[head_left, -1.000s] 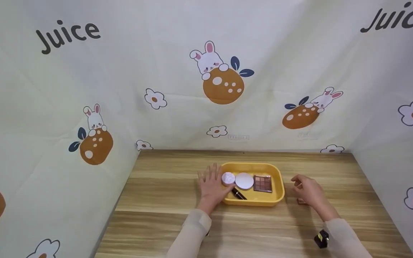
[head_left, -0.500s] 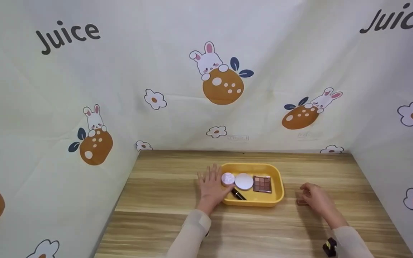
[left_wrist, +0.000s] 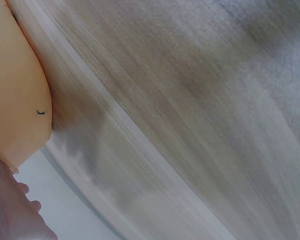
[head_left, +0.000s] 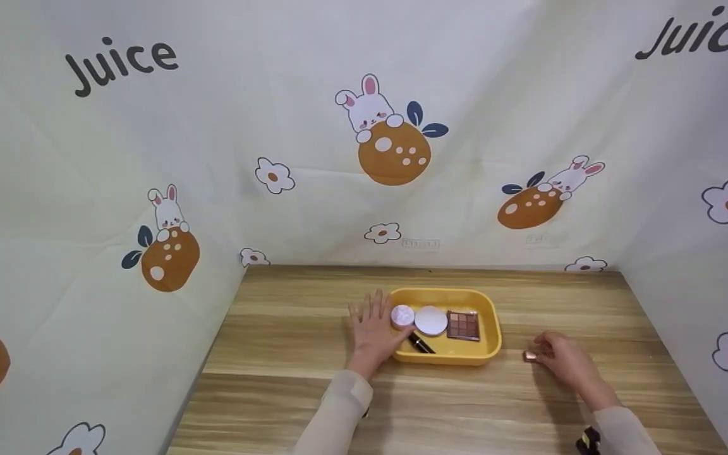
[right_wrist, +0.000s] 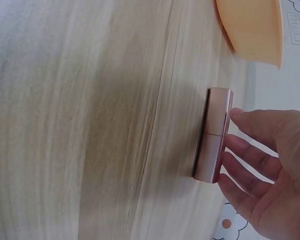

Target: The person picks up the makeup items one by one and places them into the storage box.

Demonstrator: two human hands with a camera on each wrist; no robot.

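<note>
My left hand rests with spread fingers at the left rim of a yellow tray, its thumb reaching over the edge. In the left wrist view, part of that hand shows beside the tray's outer wall. Right of the tray, my right hand holds a rose-gold lipstick tube by its fingertips. The right wrist view shows the lipstick tube's seam near its middle, with thumb and fingertips along one side of it.
Inside the tray are a marbled round case, a white round compact, an eyeshadow palette and a black tube. A small black object shows by the right sleeve. Printed cloth walls the wooden table.
My right hand has come down and to the right onto the lipstick tube, which shows a shinier face now. The left hand and the tray have stayed in place.
</note>
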